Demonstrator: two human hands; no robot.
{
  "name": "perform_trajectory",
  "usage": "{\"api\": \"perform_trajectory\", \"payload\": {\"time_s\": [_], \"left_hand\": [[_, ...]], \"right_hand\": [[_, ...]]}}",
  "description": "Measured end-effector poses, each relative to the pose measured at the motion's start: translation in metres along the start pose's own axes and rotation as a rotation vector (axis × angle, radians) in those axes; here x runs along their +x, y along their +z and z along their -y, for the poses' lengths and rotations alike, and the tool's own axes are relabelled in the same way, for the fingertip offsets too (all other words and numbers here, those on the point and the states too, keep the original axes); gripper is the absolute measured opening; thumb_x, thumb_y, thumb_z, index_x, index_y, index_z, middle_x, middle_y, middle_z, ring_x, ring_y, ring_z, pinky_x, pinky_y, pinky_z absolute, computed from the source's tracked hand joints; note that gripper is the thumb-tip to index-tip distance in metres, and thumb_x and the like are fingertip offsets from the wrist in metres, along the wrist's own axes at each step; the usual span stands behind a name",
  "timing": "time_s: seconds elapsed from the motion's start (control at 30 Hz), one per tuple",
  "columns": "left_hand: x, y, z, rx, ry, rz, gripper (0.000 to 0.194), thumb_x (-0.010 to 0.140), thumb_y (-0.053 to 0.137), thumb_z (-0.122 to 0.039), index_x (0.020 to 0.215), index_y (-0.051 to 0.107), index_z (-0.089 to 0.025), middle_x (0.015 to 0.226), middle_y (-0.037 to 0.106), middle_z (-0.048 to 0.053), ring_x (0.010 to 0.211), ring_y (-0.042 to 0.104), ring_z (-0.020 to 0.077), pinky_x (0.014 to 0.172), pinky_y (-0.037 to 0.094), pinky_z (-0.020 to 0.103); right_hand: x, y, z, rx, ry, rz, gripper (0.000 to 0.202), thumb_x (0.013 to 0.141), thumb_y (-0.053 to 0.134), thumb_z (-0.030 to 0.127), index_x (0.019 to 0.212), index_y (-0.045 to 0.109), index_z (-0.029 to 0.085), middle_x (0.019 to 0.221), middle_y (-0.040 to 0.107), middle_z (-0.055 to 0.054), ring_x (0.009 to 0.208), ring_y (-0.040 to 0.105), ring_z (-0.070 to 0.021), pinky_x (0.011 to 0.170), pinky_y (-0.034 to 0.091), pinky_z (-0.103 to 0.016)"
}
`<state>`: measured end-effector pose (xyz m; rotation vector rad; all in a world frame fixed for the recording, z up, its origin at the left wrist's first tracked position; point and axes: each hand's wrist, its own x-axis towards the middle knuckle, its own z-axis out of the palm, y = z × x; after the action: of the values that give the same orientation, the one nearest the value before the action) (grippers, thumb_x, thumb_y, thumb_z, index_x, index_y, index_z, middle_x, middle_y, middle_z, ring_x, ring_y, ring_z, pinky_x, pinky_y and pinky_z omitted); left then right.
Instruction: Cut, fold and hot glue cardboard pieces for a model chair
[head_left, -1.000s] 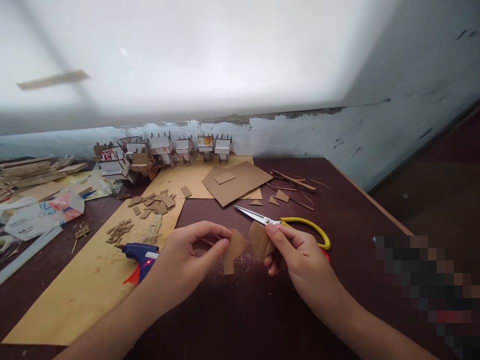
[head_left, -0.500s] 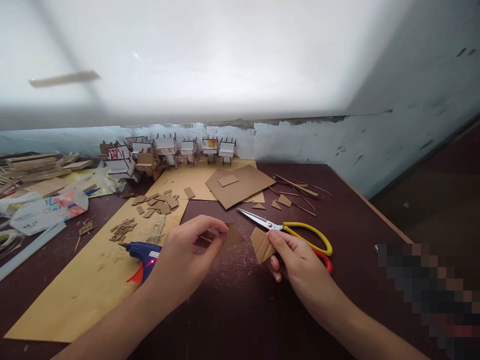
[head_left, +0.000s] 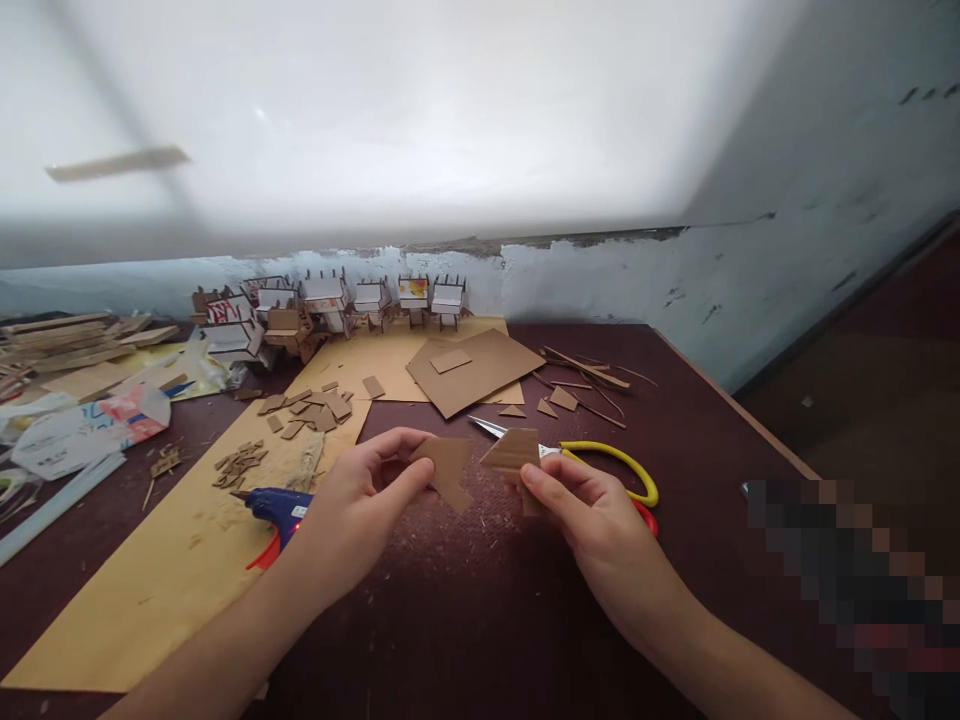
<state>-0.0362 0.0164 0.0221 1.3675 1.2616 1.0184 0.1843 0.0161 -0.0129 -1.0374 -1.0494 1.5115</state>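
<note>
- We see the dark table [head_left: 480, 620] with a tan sheet [head_left: 150, 590] lying at 8 o'clock on it.
- At 12 o'clock, a row of small cardboard models [head_left: 330, 300] lines the wall.
- Yellow-handled scissors [head_left: 600, 462] lie just behind our right hand [head_left: 600, 525], which pinches a cardboard piece [head_left: 513, 450].
- Our left hand [head_left: 360, 505] pinches another cardboard cutout [head_left: 447, 468], beside the blue glue gun [head_left: 277, 508] at 9 o'clock.

Yellow-handled scissors [head_left: 592, 455], blue glue gun [head_left: 279, 508], cardboard sheet [head_left: 472, 370], row of small cardboard models [head_left: 337, 300].
</note>
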Motion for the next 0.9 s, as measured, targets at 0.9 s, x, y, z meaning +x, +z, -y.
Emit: {"api": "perform_trajectory", "payload": {"time_s": [0.9], "left_hand": [[-0.012,0.007,0.005,-0.135,-0.026,0.202,0.027,0.088,0.073,-0.027,0.076,0.051,-0.018,0.074,0.059,-0.004,0.067,0.05,0.0092,0.06,0.04,0.02]], "right_hand": [[-0.027,0.009,0.002,-0.891,-0.944,-0.078,0.022,0.083,0.067,0.006,0.094,0.062,0.025,0.072,0.072,0.006,0.058,0.069,-0.0107,0.059,0.051,-0.021]]}}
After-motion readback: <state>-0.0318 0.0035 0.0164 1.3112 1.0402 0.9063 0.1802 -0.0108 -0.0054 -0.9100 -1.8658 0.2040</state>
